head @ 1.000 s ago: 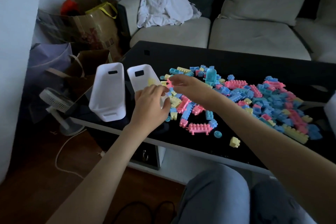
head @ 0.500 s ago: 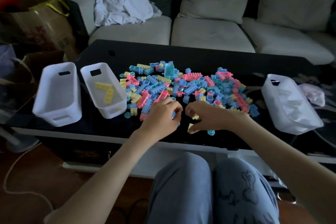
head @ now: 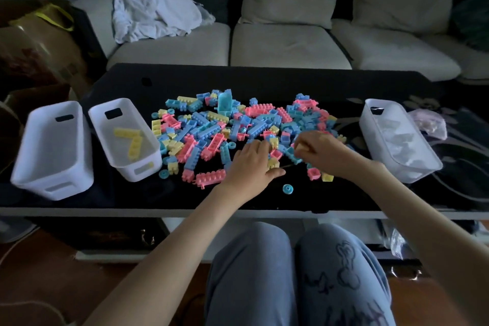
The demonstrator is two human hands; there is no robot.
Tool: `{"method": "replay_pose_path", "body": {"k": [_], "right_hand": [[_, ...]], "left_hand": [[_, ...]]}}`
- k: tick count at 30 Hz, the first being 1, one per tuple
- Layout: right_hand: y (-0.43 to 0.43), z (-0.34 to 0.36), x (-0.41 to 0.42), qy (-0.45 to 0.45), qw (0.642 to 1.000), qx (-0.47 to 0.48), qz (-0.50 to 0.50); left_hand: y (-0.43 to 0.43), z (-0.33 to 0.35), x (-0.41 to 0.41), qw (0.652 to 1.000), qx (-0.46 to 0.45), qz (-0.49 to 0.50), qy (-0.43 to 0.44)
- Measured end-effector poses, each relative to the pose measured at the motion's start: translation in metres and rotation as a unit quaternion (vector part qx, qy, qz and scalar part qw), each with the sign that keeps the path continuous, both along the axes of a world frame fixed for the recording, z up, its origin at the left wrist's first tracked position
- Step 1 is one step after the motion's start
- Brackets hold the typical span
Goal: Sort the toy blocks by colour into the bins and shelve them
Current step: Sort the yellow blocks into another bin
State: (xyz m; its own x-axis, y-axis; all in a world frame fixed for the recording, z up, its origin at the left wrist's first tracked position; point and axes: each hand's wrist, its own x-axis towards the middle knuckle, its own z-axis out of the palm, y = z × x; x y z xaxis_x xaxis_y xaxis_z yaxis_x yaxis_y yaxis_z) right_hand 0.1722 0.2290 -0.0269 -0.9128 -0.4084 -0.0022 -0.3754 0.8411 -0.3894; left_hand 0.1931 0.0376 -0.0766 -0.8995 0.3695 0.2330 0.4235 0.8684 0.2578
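Note:
A pile of pink, blue and yellow toy blocks (head: pixel 232 127) covers the middle of the black table (head: pixel 264 79). My left hand (head: pixel 250 167) lies on the pile's near edge with fingers spread, and a small yellow block (head: pixel 273 164) sits between its thumb and fingers. My right hand (head: pixel 324 152) is curled just to its right, pinching a small yellow block at its fingertips. At the left stand two white bins: the outer bin (head: pixel 53 156) is empty, and the inner bin (head: pixel 143 164) holds several yellow blocks (head: pixel 132 141). A third white bin (head: pixel 412 167) stands at the right.
A blue wheel (head: pixel 287 189) lies alone near the table's front edge. Behind the table is a pale sofa (head: pixel 291 45) with crumpled white cloth (head: pixel 153 5) on it. Bags (head: pixel 34 42) stand at the left. My knees (head: pixel 291 272) are below the table edge.
The view has swung from the left bins to the whole table. Both hands left the yellow bin, came to the pile's near edge, then shifted right into the blocks.

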Motion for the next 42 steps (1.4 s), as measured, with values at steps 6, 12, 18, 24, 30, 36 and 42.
{"method": "replay_pose_path", "body": {"k": [6,12,18,24,30,36,42], "right_hand": [[0.04,-0.012,-0.017,0.023,0.992,-0.01,-0.12],[0.05,-0.024,-0.021,-0.032,0.993,0.008,-0.109],[0.057,-0.029,-0.022,-0.021,0.992,0.046,-0.112],[0.061,-0.015,-0.014,-0.023,0.986,-0.034,-0.164],[0.064,-0.007,0.009,-0.06,0.993,-0.021,-0.103],[0.061,-0.008,0.022,-0.049,0.996,0.013,-0.075],[0.052,-0.029,0.018,-0.058,0.991,0.067,-0.095]], "left_hand": [[0.014,-0.003,-0.009,1.0,-0.004,0.004,-0.002],[0.02,-0.006,-0.009,0.993,-0.108,-0.045,0.02],[0.024,-0.005,-0.009,0.997,-0.066,-0.046,0.022],[0.032,0.011,-0.016,0.998,-0.025,-0.063,0.004],[0.04,0.009,-0.015,0.999,-0.03,-0.032,-0.02],[0.046,0.014,-0.007,0.999,0.01,-0.025,-0.028],[0.055,0.016,-0.003,0.996,-0.004,-0.057,-0.063]]}}
